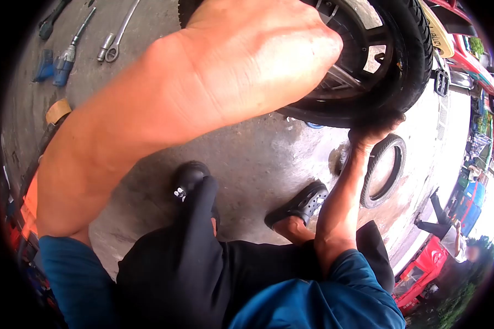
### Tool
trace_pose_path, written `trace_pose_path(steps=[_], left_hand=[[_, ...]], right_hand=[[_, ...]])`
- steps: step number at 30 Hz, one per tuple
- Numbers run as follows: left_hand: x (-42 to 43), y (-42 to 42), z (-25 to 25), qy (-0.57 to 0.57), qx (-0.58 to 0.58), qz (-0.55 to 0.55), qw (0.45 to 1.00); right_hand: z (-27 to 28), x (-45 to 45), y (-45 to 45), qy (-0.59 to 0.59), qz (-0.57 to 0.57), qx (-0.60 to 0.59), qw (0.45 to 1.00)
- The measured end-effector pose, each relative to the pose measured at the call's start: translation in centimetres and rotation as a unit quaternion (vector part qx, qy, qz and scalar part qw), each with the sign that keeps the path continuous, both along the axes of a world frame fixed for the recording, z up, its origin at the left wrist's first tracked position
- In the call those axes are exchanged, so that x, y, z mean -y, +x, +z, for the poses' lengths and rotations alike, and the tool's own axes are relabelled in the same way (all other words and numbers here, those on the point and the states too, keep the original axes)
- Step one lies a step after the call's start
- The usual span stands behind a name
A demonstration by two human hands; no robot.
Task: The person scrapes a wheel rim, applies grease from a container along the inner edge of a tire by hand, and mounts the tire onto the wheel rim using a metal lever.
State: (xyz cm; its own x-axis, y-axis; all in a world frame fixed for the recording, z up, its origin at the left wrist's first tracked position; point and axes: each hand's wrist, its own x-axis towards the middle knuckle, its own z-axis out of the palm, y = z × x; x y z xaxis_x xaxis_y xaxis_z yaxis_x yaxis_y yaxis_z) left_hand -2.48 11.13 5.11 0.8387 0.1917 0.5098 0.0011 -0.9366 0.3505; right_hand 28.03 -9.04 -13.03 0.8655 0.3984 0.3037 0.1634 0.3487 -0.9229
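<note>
A motorcycle wheel with a black spoked rim and a black tire stands in front of me at the top of the view. My left hand is closed in front of the rim, its knuckles towards the right. Its fingers face away, so what they hold is hidden. Under the tire's lower edge, my right hand grips the wheel from below. A loose tire lies on the floor just beyond my right forearm.
On the concrete floor at upper left lie a ratchet wrench, a socket and a blue air tool. A tape roll is at left. A person and red vehicles are at far right.
</note>
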Motion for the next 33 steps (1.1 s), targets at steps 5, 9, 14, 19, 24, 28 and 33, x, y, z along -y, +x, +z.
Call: trace_pose_path(steps=[5,9,14,19,24,28,33], left_hand=[[0.7,-1.1,0.9,0.01,-0.107,0.087,0.99],[0.9,-1.7,1.5,-0.042,-0.123,0.116,0.985],[0.7,-2.0,2.5,-0.091,-0.15,0.159,0.972],[0.6,-1.3,2.2,-0.087,-0.184,0.193,0.96],[-0.7,-1.4,1.6,-0.107,-0.189,0.154,0.964],[-2.0,-1.5,1.4,-0.103,-0.173,0.097,0.975],[-0.2,-1.9,0.9,-0.179,-0.242,0.086,0.95]], right_hand=[[-0.3,0.6,1.7,-0.152,-0.059,0.293,0.942],[0.8,-0.5,0.7,-0.033,-0.047,0.003,0.998],[1.8,-0.7,0.1,-0.094,-0.036,0.186,0.977],[2.5,-1.0,-0.6,-0.246,-0.146,0.468,0.836],[2.2,-1.5,-0.3,-0.312,-0.221,0.481,0.789],[3.6,-2.1,-2.1,-0.19,-0.112,0.281,0.934],[3.3,-1.6,-1.5,-0.216,-0.048,0.289,0.931]])
